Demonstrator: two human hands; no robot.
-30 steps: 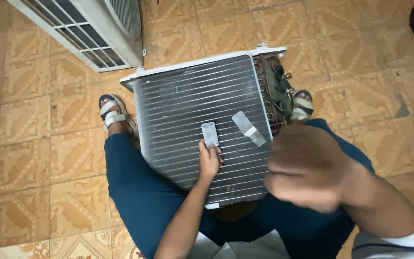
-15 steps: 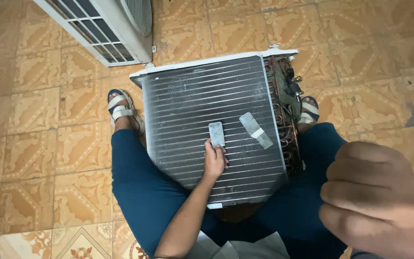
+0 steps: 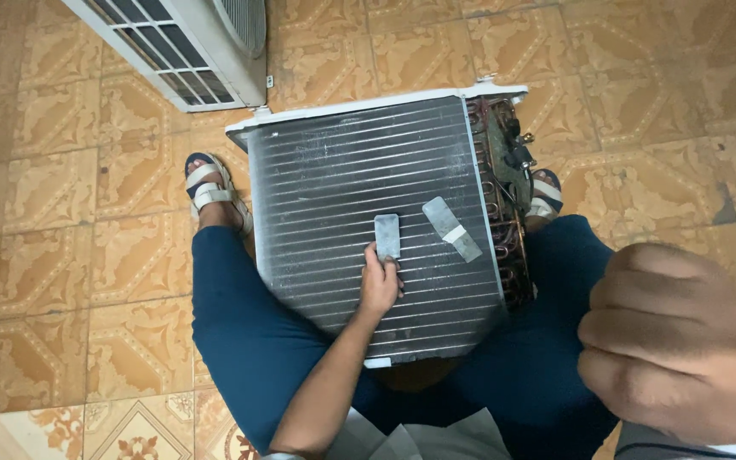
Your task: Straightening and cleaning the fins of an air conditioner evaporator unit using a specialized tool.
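Head view: left hand (image 3: 378, 285) is kept flat on the coil (image 3: 368, 221) (nothing gripped); right hand (image 3: 683, 345), clenched empty, has been drawn back toward the camera.

- Grey finned-metal air-conditioner coil block (image 3: 359, 179), roughly square, white frame strip along its far edge; rests tilted on the person's lap, fins face up.
- Right edge of the block: exposed copper tube bends (image 3: 508, 213), dirty, running down that side.
- Small grey rectangular tape patch (image 3: 387, 235) stuck upright near the block's middle, touching the fingertips below it.
- Second grey tape strip (image 3: 451, 228), longer, lies diagonal just right of the first, close to the right edge.
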